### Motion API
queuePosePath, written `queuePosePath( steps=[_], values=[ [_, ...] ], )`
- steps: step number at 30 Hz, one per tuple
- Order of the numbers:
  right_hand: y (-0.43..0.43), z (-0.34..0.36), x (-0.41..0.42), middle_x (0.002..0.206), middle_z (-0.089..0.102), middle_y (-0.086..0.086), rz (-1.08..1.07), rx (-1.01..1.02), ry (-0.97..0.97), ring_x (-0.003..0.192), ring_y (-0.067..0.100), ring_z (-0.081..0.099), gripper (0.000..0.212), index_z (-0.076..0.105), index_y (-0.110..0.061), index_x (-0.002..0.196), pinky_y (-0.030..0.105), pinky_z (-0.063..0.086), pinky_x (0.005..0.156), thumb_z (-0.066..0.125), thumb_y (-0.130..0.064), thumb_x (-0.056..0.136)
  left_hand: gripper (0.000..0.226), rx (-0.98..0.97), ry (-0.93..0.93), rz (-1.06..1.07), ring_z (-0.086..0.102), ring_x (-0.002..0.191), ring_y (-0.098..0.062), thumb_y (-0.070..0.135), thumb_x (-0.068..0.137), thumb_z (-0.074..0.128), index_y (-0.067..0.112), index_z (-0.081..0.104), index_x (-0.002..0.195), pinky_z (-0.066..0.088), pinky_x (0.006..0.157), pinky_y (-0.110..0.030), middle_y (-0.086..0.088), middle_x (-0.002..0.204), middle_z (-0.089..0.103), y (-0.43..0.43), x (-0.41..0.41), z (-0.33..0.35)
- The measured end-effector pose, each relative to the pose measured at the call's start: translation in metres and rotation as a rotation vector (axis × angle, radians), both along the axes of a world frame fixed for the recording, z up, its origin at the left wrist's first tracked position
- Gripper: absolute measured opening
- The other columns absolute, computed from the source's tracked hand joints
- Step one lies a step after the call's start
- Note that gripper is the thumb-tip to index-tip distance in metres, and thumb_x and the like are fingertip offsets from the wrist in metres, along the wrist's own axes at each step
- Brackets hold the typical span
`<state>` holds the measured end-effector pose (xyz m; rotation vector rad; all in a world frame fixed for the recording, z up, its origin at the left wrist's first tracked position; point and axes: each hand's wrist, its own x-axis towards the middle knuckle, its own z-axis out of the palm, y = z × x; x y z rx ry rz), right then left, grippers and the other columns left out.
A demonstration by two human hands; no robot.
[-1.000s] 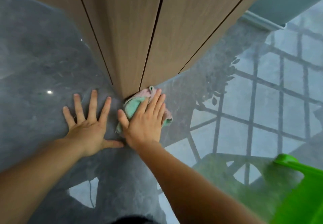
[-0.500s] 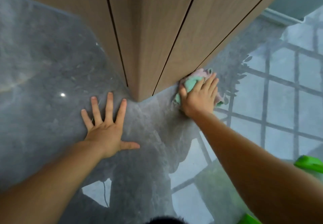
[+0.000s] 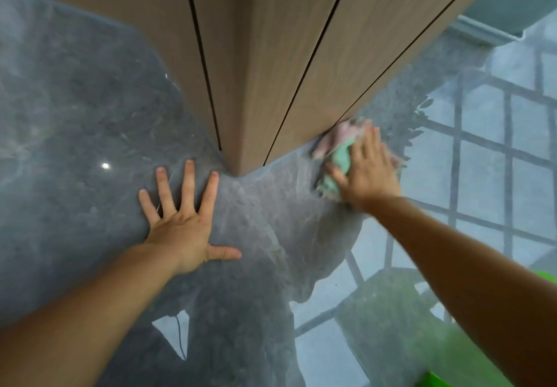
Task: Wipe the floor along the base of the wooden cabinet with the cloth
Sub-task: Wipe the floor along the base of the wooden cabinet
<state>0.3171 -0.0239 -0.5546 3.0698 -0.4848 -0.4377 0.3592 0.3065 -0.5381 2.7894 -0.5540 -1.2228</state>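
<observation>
The wooden cabinet (image 3: 271, 54) rises from the glossy grey marble floor (image 3: 75, 100), its corner meeting the floor at the centre. A green and pink cloth (image 3: 336, 157) lies on the floor against the cabinet's right-hand base. My right hand (image 3: 369, 169) presses flat on the cloth, covering its right part; both are motion-blurred. My left hand (image 3: 184, 217) rests flat on the floor just left of the cabinet corner, fingers spread, holding nothing.
The shiny floor mirrors a window grid (image 3: 482, 151) on the right and my own dark outline (image 3: 241, 311) at the bottom. A bright green plastic object (image 3: 437, 382) shows at the lower right edge. A pale skirting (image 3: 488, 30) runs at the upper right.
My right hand has slid the cloth from the cabinet corner rightward along the base. The left hand stays planted on the floor; the view has shifted slightly.
</observation>
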Motion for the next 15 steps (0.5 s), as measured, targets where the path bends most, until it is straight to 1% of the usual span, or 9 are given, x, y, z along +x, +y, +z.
queuePosePath(
  steps=[3,5,6,8,9,10,12,13,15],
  values=[
    [-0.004,0.003,0.020,0.162,-0.008,0.020,-0.362,0.021,-0.013,0.149,0.036,-0.005,0.100,0.004,-0.004,0.153,0.048,0.003,0.121,0.013,-0.076,0.084,0.142,-0.031,-0.018,-0.002,-0.070,0.108,-0.036,0.102,0.021,0.022,0.042,-0.059,0.122,-0.030,0.101,-0.067,0.001,0.133,-0.069,0.001,-0.001,-0.003],
    [0.033,0.006,0.029,0.161,-0.007,0.025,-0.496,0.067,-0.044,0.148,0.040,-0.005,0.102,0.006,-0.001,0.152,0.050,0.002,0.120,0.017,-0.076,0.084,0.143,-0.055,-0.033,0.002,-0.068,0.112,-0.037,0.102,0.028,0.032,0.042,-0.059,0.121,-0.033,0.097,-0.064,0.002,0.133,-0.069,0.001,-0.002,-0.004],
    [0.058,0.006,0.029,0.160,-0.007,0.026,-0.501,0.093,-0.044,0.148,0.041,-0.006,0.103,0.006,0.000,0.152,0.050,0.001,0.120,0.018,-0.076,0.083,0.144,-0.082,-0.051,0.010,-0.065,0.117,-0.038,0.101,0.032,0.039,0.042,-0.058,0.122,-0.034,0.097,-0.063,0.002,0.134,-0.068,0.002,-0.003,-0.005],
    [0.115,0.004,0.016,0.159,-0.008,0.028,-0.391,0.143,-0.032,0.148,0.041,-0.009,0.105,0.006,0.002,0.151,0.049,-0.002,0.119,0.016,-0.077,0.082,0.145,-0.146,-0.123,0.025,-0.051,0.135,-0.039,0.096,0.041,0.049,0.040,-0.047,0.134,-0.030,0.104,-0.061,0.003,0.147,-0.057,0.009,-0.007,-0.005],
    [0.144,0.003,0.004,0.159,-0.007,0.028,-0.301,0.160,-0.044,0.148,0.040,-0.009,0.104,0.006,0.003,0.150,0.049,-0.004,0.119,0.016,-0.076,0.083,0.144,-0.174,-0.188,0.026,-0.038,0.145,-0.037,0.092,0.047,0.053,0.035,-0.034,0.145,-0.023,0.112,-0.059,0.000,0.157,-0.043,0.018,-0.009,-0.005],
    [0.172,0.002,-0.011,0.160,-0.006,0.028,-0.201,0.173,-0.063,0.148,0.040,-0.008,0.103,0.005,0.003,0.151,0.049,-0.004,0.120,0.016,-0.075,0.085,0.137,-0.199,-0.267,0.026,-0.023,0.152,-0.035,0.087,0.054,0.054,0.026,-0.015,0.155,-0.012,0.119,-0.056,-0.005,0.166,-0.026,0.032,-0.011,-0.007],
    [0.213,0.001,-0.038,0.161,-0.006,0.023,-0.025,0.200,-0.098,0.149,0.038,-0.009,0.096,-0.005,-0.002,0.152,0.048,-0.003,0.120,0.021,-0.070,0.089,0.114,-0.197,-0.390,0.084,0.003,0.156,-0.034,0.081,0.068,0.044,0.017,0.016,0.157,0.006,0.122,-0.055,-0.016,0.169,0.005,0.076,-0.018,-0.010],
    [0.225,0.000,-0.046,0.162,-0.009,0.020,0.036,0.205,-0.097,0.149,0.036,-0.011,0.093,-0.010,-0.005,0.152,0.047,-0.002,0.120,0.022,-0.068,0.091,0.105,-0.172,-0.432,0.147,0.010,0.155,-0.036,0.080,0.073,0.038,0.018,0.022,0.156,0.011,0.121,-0.057,-0.017,0.167,0.013,0.101,-0.022,-0.011],
    [0.234,-0.001,-0.050,0.162,-0.015,0.015,0.088,0.180,-0.047,0.148,0.033,-0.017,0.091,-0.016,-0.008,0.151,0.048,-0.001,0.121,0.020,-0.067,0.092,0.090,-0.122,-0.495,0.219,0.015,0.153,-0.036,0.076,0.082,0.029,0.024,0.024,0.156,0.015,0.119,-0.059,-0.014,0.166,0.019,0.143,-0.032,-0.016]
  ],
)
